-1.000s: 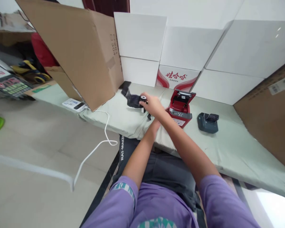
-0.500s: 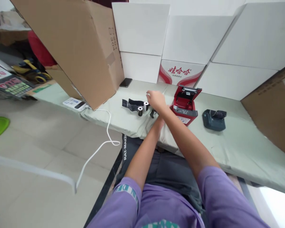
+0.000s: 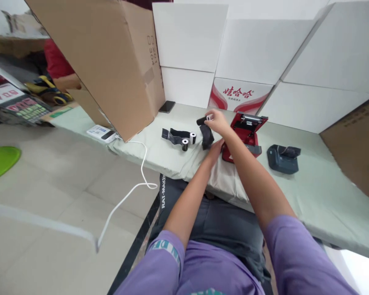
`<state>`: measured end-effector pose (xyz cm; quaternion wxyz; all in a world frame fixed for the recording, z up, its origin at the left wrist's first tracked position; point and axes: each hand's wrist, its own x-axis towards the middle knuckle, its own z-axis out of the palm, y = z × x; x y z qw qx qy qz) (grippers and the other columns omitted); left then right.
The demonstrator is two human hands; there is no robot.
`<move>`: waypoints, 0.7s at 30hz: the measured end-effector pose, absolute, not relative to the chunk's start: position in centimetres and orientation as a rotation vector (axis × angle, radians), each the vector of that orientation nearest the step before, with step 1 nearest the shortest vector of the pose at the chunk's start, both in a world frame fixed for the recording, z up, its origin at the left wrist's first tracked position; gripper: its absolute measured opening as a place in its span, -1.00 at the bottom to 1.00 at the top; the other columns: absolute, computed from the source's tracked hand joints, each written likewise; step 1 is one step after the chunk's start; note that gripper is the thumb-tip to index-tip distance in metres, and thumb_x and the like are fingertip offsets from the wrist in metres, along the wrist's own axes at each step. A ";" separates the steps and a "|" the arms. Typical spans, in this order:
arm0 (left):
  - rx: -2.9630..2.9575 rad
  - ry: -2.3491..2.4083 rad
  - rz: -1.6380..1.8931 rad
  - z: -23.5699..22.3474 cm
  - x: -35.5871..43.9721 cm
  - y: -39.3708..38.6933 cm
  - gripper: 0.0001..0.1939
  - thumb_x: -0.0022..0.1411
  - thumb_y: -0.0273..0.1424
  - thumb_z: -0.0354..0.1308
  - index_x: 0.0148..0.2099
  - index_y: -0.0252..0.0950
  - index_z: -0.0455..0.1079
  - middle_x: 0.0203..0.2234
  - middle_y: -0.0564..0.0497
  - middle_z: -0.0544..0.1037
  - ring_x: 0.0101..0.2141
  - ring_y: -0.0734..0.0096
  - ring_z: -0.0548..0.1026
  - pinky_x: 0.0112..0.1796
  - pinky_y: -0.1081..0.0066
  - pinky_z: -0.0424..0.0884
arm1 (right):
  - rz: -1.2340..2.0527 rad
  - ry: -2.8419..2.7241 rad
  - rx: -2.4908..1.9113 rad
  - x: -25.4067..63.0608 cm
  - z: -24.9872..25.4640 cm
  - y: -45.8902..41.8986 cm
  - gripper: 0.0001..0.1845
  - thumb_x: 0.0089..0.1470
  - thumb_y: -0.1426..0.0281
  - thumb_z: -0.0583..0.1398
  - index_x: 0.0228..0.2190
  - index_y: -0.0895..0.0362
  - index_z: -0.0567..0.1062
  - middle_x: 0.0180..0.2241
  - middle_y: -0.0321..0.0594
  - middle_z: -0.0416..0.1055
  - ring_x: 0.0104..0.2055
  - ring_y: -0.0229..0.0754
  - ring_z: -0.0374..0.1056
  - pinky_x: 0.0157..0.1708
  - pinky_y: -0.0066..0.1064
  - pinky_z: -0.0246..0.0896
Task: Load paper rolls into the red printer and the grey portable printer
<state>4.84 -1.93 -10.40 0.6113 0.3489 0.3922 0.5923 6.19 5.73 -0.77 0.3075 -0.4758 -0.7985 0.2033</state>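
A small roll of black paper (image 3: 202, 121) with a pale end is pinched in my right hand (image 3: 217, 121), just above the table. A loose black strip (image 3: 206, 137) hangs beneath it. My left hand (image 3: 215, 150) lies along the left side of a red receipt printer (image 3: 245, 126), its fingers stretched towards the casing and partly hidden. The printer's lid stands raised, and my right forearm covers part of its body. Left of my hands, two more paper rolls (image 3: 185, 144) stand on end with black strips trailing from them.
A dark small device (image 3: 283, 158) sits right of the printer. Behind are stacked white boxes (image 3: 190, 37); a tall cardboard box (image 3: 110, 61) stands left, beside a phone (image 3: 167, 107). A white cable (image 3: 144, 164) hangs off the table edge. A person in red (image 3: 57, 59) is at far left.
My right hand has risen slightly and moved right, bringing the black roll and its hanging strip into sight. My left hand stays by the printer. The whole view has shifted a little.
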 end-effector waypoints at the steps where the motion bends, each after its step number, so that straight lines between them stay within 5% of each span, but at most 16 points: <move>1: 0.792 0.893 1.371 -10.5 4.9 -1.9 -0.60 0.44 -0.24 0.03 0.13 -0.31 0.53 0.20 -0.13 0.53 0.28 0.02 0.39 0.29 0.16 0.26 | 0.658 -2.006 -1.186 7.7 -0.2 5.7 -0.61 0.01 0.47 0.25 -0.06 0.15 0.52 -0.19 -0.10 0.53 -0.19 -0.08 0.44 -0.13 -0.22 0.40; 9: 0.737 0.864 1.401 -10.5 4.9 -2.3 -0.66 0.40 -0.29 0.08 0.08 -0.29 0.56 0.16 -0.06 0.57 0.29 0.13 0.39 0.31 0.19 0.24 | 0.990 -1.540 -0.946 21.4 1.9 2.9 -0.73 0.00 0.34 0.32 -0.20 0.02 0.50 -0.33 -0.29 0.47 -0.29 -0.12 0.44 -0.25 -0.14 0.42; 14: 0.748 0.894 1.401 -10.5 4.9 -2.3 -0.64 0.40 -0.30 0.08 0.12 -0.29 0.55 0.19 -0.06 0.54 0.29 0.17 0.38 0.30 0.22 0.24 | 0.785 -1.742 -1.227 24.2 -1.9 2.8 -0.69 -0.25 0.44 0.32 -0.36 0.06 0.42 -0.50 -0.36 0.39 -0.37 -0.12 0.38 -0.24 -0.18 0.38; 21: 0.760 0.888 1.413 -10.8 5.0 -2.4 -0.64 0.38 -0.28 0.10 0.12 -0.25 0.56 0.19 -0.06 0.54 0.30 0.16 0.38 0.30 0.21 0.25 | 0.370 -2.010 -1.514 23.4 -3.0 3.5 -0.71 -0.24 0.52 0.22 -0.35 0.08 0.52 -0.31 -0.17 0.59 -0.12 0.07 0.43 0.07 0.07 0.23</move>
